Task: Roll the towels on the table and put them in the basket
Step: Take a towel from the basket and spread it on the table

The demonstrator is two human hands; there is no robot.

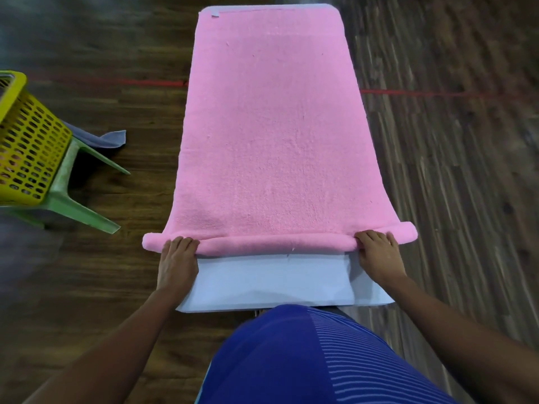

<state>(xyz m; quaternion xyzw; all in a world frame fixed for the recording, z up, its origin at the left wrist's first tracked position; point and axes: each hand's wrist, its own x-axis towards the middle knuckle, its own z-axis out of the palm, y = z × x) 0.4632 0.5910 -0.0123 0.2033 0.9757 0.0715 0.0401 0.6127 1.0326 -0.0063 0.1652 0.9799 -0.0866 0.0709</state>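
Hands (177,259) (379,253) on pink towel's (268,126) rolled end

One view only, worn on the head. Looks forward and steeply down from the near short end of the table (262,282), along its length to the far end at the top of frame. Sits close above: takes in the wearer's torso (306,360) at the bottom edge and the left hand (178,258) and right hand (379,253) on the pink towel (268,126). Wide-angle, bowing the table's sides; catches floor (437,170) on both sides and the yellow basket (32,147) at the left edge.
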